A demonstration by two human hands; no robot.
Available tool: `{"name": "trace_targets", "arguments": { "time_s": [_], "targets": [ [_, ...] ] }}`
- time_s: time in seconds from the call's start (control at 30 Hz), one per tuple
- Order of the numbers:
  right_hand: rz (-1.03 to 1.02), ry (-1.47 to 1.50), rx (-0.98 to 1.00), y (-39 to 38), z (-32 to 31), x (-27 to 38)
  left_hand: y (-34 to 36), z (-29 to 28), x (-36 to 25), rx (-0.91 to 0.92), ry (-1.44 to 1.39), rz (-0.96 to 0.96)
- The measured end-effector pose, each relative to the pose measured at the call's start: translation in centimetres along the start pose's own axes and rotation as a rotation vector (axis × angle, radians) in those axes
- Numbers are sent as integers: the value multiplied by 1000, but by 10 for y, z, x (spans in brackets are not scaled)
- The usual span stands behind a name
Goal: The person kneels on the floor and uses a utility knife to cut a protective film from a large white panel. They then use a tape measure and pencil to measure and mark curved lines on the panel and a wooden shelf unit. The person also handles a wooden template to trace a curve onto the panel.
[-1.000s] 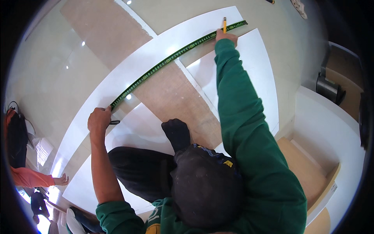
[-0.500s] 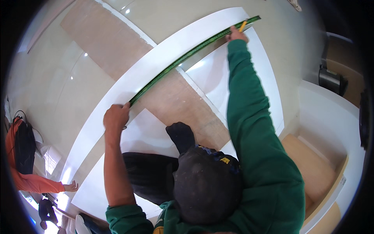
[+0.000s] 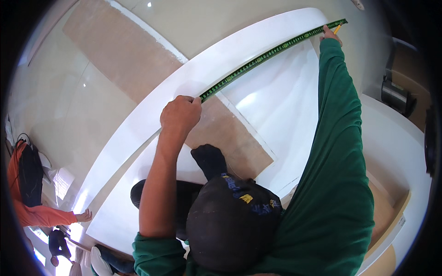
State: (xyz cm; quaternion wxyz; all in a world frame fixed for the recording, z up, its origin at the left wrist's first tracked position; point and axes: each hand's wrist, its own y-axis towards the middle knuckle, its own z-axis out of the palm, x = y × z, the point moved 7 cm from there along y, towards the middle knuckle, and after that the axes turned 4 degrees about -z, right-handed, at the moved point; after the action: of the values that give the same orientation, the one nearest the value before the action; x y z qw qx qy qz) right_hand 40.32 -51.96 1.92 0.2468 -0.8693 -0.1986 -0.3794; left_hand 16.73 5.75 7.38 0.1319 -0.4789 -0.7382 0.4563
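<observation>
"Two hands, one measuring tape (image 3: 259,60). State the tape's position relative to the curved white panel (image 3: 221,60)."

"The tape runs in a straight line along the panel's inner edge, from about mid-length to past the panel's upper-right end. Its green graduated face is visible. Contact between tape and panel cannot be confirmed."

"Specify the left hand (image 3: 181,114)."

"Location: at the panel's inner edge, near mid-length, at the tape's lower end. Fingers: curled closed on the tape. The portion inside the fist is hidden."

"Specify the right hand (image 3: 330,37)."

"Location: just beyond the panel's upper-right end, near the tape's free end. Fingers: drawn narrow, holding a yellow pencil (image 3: 338,29), with fingertips at the tape's lower edge. The exact grip on the tape is too small to tell."

"List the items around the panel."

"Brown strip (image 3: 225,133): visible on both sides of the panel, which crosses it. White sheet (image 3: 281,92): on the panel's inner side, below the tape. Black-covered foot (image 3: 209,158): inner side, near the panel's mid-length. Dark cap (image 3: 232,225): same side, farther from the panel than the foot. White counter (image 3: 391,119): well apart from the panel, to the right of it. Co-worker's orange sleeve (image 3: 43,215): beside the panel's lower-left end. Co-worker's hand (image 3: 84,215): near that same end, well apart from the tape."
</observation>
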Motion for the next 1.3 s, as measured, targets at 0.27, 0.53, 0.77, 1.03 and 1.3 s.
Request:
{"name": "trace_targets", "arguments": {
  "time_s": [0.27,0.53,0.77,1.03,1.3],
  "targets": [
    [-232,-576,-278,-48,20,-49,22,-6,12,18,223,4],
    [-91,-305,-122,-60,8,-31,15,-4,7,44,187,-88],
    [-354,-419,-188,-34,16,-18,18,-1,-6,41,205,-74],
    [-532,-317,-110,-3,14,-12,21,-8,-21,-5,180,-106],
    [-503,-536,-89,41,28,-13,30,0,-28,-4,133,-74]
  ]
}}
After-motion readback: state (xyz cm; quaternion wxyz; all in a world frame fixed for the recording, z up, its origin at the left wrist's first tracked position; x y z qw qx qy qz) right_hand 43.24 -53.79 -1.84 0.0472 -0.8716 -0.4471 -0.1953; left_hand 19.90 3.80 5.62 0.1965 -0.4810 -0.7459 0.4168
